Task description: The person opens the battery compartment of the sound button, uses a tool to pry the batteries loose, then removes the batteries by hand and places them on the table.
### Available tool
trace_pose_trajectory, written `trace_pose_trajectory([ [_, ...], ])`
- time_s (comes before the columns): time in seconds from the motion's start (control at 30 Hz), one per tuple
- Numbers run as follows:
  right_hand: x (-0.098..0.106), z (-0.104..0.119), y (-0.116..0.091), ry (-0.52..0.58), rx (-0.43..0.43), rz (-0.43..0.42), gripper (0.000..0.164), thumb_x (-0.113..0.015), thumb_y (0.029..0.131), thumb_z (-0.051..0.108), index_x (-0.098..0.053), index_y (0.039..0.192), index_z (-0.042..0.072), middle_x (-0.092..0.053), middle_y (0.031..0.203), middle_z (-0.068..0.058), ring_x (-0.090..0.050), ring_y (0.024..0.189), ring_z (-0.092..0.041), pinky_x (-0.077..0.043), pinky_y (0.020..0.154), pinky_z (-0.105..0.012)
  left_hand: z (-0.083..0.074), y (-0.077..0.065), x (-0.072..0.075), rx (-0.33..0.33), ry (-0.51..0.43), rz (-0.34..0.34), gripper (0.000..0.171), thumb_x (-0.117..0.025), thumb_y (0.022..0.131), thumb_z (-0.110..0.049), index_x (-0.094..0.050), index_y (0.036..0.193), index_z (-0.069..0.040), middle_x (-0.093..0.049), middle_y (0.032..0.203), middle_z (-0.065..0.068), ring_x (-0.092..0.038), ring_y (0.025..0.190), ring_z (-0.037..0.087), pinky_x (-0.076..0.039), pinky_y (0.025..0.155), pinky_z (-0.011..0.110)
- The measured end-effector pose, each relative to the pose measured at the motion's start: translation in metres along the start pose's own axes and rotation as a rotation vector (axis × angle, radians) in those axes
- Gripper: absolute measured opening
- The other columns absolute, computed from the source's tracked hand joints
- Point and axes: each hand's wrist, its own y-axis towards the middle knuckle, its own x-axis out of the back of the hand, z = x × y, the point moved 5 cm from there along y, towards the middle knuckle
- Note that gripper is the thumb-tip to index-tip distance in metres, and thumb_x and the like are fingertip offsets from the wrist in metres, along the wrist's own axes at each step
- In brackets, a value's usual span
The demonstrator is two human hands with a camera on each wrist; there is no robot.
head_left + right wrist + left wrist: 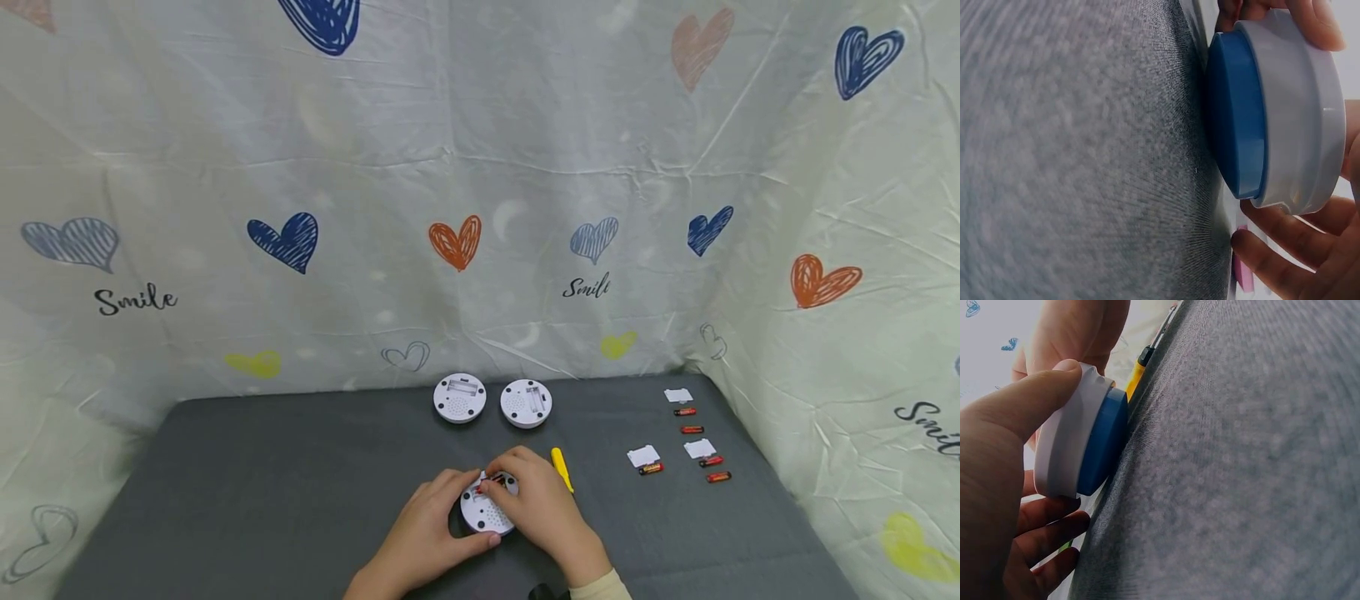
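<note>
A round white battery device (487, 515) lies face down on the grey cloth, its dotted back and battery slot upward. In the left wrist view its blue lower part (1102, 444) faces the cloth. My left hand (427, 525) grips the device's rim, thumb on the near side and fingers around the far side. Over the slot, my right hand (536, 504) pinches a small red-and-black battery (495, 479), largely hidden by the fingers. The right wrist view shows the white side wall (1300, 112) with fingers around it.
Two more white devices (460, 398) with bare battery slots sit at the back. A yellow-handled screwdriver (561, 468) lies just right of my right hand. Farther right are several red-and-black batteries (718, 477) and white battery covers (642, 456). A patterned curtain (360, 292) hangs behind the table.
</note>
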Motion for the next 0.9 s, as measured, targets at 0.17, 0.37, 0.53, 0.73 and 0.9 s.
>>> trace_pose_trajectory([
  [0.17,0.0013,0.0007,0.0017,0.002,0.008,0.000,0.005,-0.084,0.099,0.024,-0.082,0.103,0.021,-0.072,0.103,0.012,-0.067,0.095,-0.005,-0.059,0.085,-0.035,-0.0006,0.0002,0.0006,-0.001,0.000,-0.010,0.083,-0.084,0.086,-0.070,-0.067,0.148,-0.018,-0.066,0.134,-0.010,-0.064,0.115,0.019,-0.057,0.098,0.050],
  [0.37,0.0028,0.0020,0.0018,-0.051,0.020,-0.020,0.006,-0.084,0.098,0.027,-0.082,0.098,0.021,-0.071,0.097,0.014,-0.065,0.088,-0.003,-0.058,0.079,-0.031,-0.0002,-0.0002,0.0007,0.001,0.003,-0.016,0.083,-0.084,0.086,-0.072,-0.068,0.147,-0.018,-0.067,0.134,-0.010,-0.064,0.115,0.018,-0.057,0.098,0.049],
  [0.53,0.0028,0.0044,0.0009,-0.130,0.061,-0.051,0.007,-0.084,0.098,0.028,-0.080,0.095,0.023,-0.071,0.094,0.014,-0.064,0.084,-0.004,-0.057,0.073,-0.030,-0.0004,-0.0002,0.0007,0.009,-0.001,-0.002,0.085,-0.081,0.087,-0.075,-0.068,0.147,-0.017,-0.067,0.134,-0.010,-0.064,0.115,0.019,-0.056,0.098,0.050],
  [0.73,0.0060,0.0034,0.0007,-0.117,0.052,-0.030,0.009,-0.086,0.097,0.028,-0.079,0.094,0.023,-0.069,0.093,0.014,-0.063,0.083,-0.003,-0.057,0.073,-0.030,-0.0004,0.0011,-0.0003,0.013,-0.009,0.026,0.086,-0.078,0.088,-0.077,-0.066,0.149,-0.017,-0.067,0.136,-0.009,-0.064,0.118,0.020,-0.055,0.100,0.053],
  [0.9,0.0075,-0.0003,0.0017,-0.085,0.018,0.014,0.009,-0.086,0.097,0.028,-0.078,0.094,0.024,-0.069,0.093,0.015,-0.061,0.081,-0.001,-0.056,0.072,-0.029,-0.0004,0.0020,-0.0018,0.017,-0.020,0.040,0.087,-0.076,0.088,-0.078,-0.066,0.150,-0.017,-0.067,0.137,-0.008,-0.064,0.120,0.021,-0.054,0.101,0.055],
])
